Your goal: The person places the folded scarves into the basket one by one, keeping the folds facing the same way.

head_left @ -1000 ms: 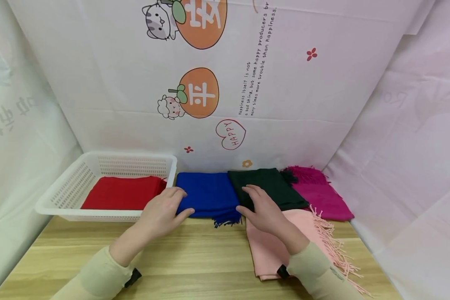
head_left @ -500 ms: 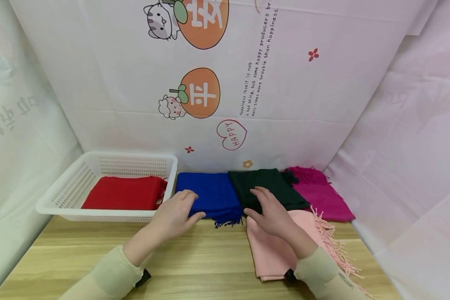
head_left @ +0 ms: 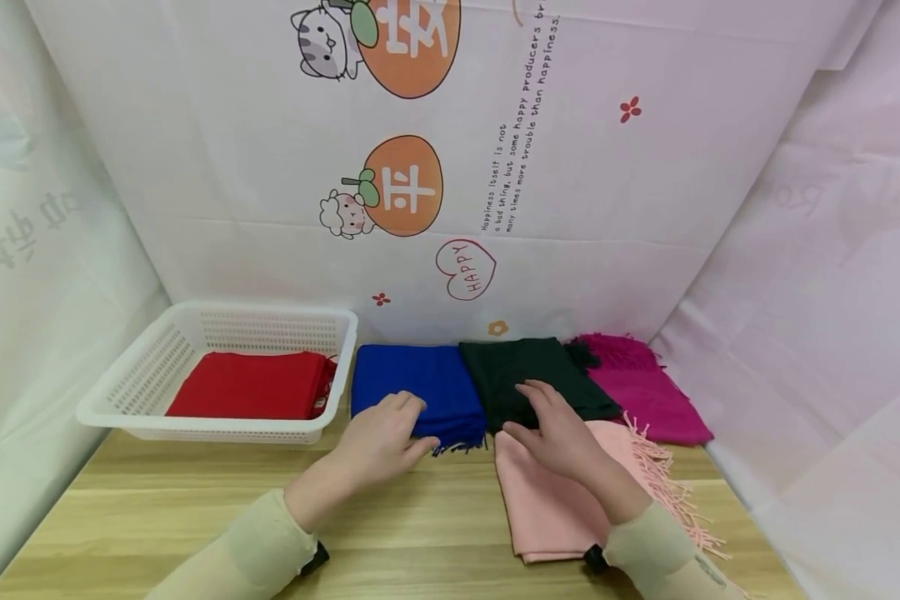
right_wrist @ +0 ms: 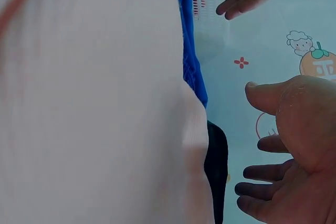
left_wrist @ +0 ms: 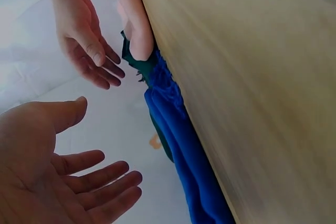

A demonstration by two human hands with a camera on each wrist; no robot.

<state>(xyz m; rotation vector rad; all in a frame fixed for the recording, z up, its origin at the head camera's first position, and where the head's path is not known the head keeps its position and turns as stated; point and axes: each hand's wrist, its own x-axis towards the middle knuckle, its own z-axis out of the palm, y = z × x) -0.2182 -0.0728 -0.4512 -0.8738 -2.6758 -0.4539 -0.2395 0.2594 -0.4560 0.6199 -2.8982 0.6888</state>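
Observation:
My left hand (head_left: 382,437) hovers above the front of a folded blue scarf (head_left: 412,375), its fingers spread and holding nothing. The left wrist view shows a gap between that hand and the blue scarf (left_wrist: 178,145). Over the rear of a folded pink scarf (head_left: 547,517), near the front edge of a dark green scarf (head_left: 517,367), is my right hand (head_left: 566,442). Its fingers are apart and grip nothing; in the right wrist view its palm hangs clear of the pink scarf (right_wrist: 105,103). A folded red scarf (head_left: 247,385) lies inside a white plastic basket (head_left: 225,427).
A magenta scarf (head_left: 645,400) lies at the right, partly behind the green one. The wooden table (head_left: 412,533) ends against a printed white cloth backdrop (head_left: 570,192), with white cloth walls at both sides. Pink fringe (head_left: 682,492) spreads toward the right table edge.
My left hand has moved rightward and slightly nearer, away from the basket's edge. The right hand has shifted a little to the right and nearer. The scarves lie as before.

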